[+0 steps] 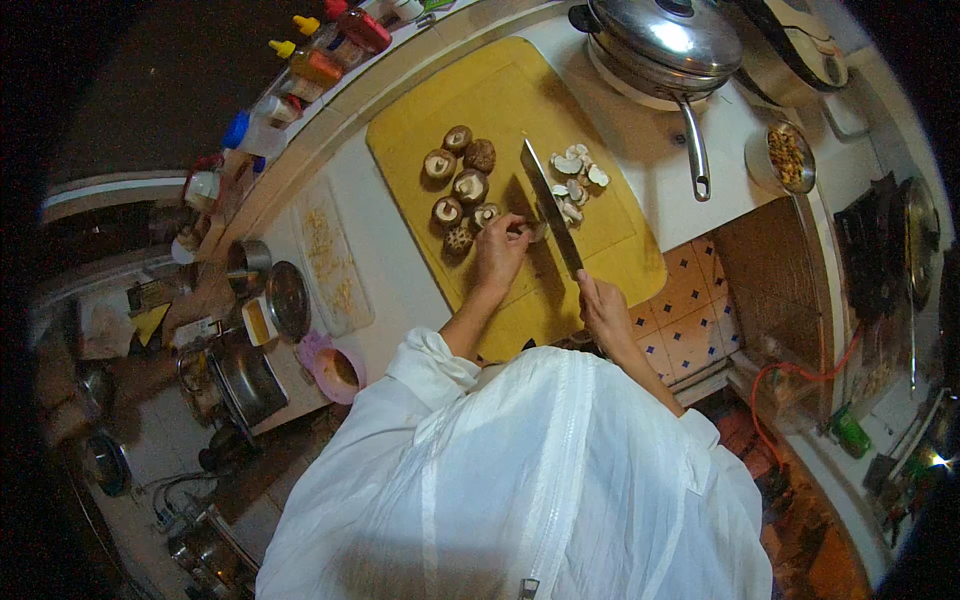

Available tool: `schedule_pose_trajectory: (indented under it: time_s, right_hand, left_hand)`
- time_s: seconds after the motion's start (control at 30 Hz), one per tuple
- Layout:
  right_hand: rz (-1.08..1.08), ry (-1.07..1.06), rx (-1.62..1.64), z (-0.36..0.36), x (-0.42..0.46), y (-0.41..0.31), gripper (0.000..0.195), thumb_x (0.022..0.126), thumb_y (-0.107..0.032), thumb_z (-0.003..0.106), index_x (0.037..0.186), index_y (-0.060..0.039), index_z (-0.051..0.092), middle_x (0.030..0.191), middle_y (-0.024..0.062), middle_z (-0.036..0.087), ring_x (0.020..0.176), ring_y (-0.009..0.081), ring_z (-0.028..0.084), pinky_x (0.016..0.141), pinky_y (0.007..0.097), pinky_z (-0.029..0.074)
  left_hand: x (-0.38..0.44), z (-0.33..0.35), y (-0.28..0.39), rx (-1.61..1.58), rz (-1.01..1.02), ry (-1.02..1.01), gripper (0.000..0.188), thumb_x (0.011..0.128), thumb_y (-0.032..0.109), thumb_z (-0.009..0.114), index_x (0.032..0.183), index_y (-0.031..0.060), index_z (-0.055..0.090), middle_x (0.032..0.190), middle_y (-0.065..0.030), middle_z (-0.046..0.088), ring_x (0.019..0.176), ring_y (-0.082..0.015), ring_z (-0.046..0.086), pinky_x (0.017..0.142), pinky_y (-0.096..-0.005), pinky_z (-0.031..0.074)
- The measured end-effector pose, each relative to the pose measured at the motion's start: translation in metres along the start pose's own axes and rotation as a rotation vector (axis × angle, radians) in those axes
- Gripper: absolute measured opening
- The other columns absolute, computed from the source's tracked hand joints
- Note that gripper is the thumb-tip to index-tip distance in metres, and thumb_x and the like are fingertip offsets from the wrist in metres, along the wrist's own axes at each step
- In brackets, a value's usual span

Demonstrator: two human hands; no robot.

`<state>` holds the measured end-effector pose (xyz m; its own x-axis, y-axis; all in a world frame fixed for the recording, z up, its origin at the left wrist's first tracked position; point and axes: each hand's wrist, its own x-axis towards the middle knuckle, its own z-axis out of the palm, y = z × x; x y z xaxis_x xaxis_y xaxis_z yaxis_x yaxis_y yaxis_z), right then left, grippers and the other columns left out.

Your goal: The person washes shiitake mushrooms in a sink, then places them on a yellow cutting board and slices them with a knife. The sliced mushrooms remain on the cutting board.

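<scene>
My right hand (604, 309) grips the handle of a large kitchen knife (553, 206), its blade pointing away across the yellow cutting board (517, 90). Left of the blade, my left hand (504, 251) pinches a small pale mushroom piece (537, 231) at its fingertips; the fingers partly hide it. Several whole shiitake mushrooms (470, 186) lie on the board beyond and beside my left hand, most with gills and stems upward. Cut white mushroom pieces (574, 180) are heaped to the right of the blade.
A lidded steel pan (664, 52) stands at the back right, its handle towards me. Near it is a metal bowl of chopped food (787, 157). A clear plastic tray (334, 262) with pale scraps lies left of the board. Squeeze bottles (315, 67) line the ledge behind.
</scene>
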<state>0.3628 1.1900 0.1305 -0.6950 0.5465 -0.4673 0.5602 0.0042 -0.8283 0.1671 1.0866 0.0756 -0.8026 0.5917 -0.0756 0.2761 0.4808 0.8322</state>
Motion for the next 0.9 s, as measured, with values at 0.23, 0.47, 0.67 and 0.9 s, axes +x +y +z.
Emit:
schedule_pose_trajectory:
  time_s: [0.23,0.47,0.67,0.9]
  right_hand:
    - [-0.019,0.024,-0.025,0.002,-0.013,-0.004,0.072,0.108,-0.051,0.041,0.072,0.0086,0.058,0.061,0.0236,0.054,0.057,0.0371,0.054,0.059,0.049,0.042]
    - [0.05,-0.038,0.029,0.002,-0.019,-0.013,0.072,0.107,-0.055,0.04,0.069,0.0056,0.053,0.057,0.0166,0.047,0.053,0.0265,0.051,0.055,0.0448,0.04]
    - [0.111,-0.045,0.033,-0.001,-0.013,-0.015,0.071,0.108,-0.054,0.041,0.07,0.0058,0.052,0.058,0.0167,0.047,0.053,0.0271,0.051,0.055,0.0448,0.04]
    - [0.036,-0.046,-0.07,-0.003,-0.013,-0.012,0.065,0.108,-0.047,0.044,0.075,0.0076,0.056,0.061,0.0223,0.051,0.055,0.0338,0.054,0.057,0.047,0.042]
  left_hand:
    - [-0.006,0.011,0.007,0.041,-0.017,0.039,0.02,0.08,-0.001,0.075,0.096,-0.0038,0.064,0.1,-0.0129,0.063,0.075,-0.0209,0.072,0.067,-0.0327,0.058]
    - [-0.008,0.027,-0.019,0.191,-0.008,0.18,0.021,0.08,0.004,0.077,0.094,-0.0048,0.064,0.096,-0.0144,0.067,0.074,-0.0239,0.072,0.068,-0.0381,0.057]
    - [-0.003,0.024,0.006,-0.032,-0.293,0.077,0.022,0.077,0.015,0.08,0.083,-0.0018,0.068,0.082,-0.0186,0.067,0.074,-0.0352,0.069,0.074,-0.0447,0.054]
    - [-0.003,0.029,-0.002,0.082,-0.244,0.12,0.024,0.076,0.016,0.081,0.081,-0.0043,0.068,0.082,-0.0206,0.068,0.078,-0.0383,0.068,0.074,-0.0439,0.054]
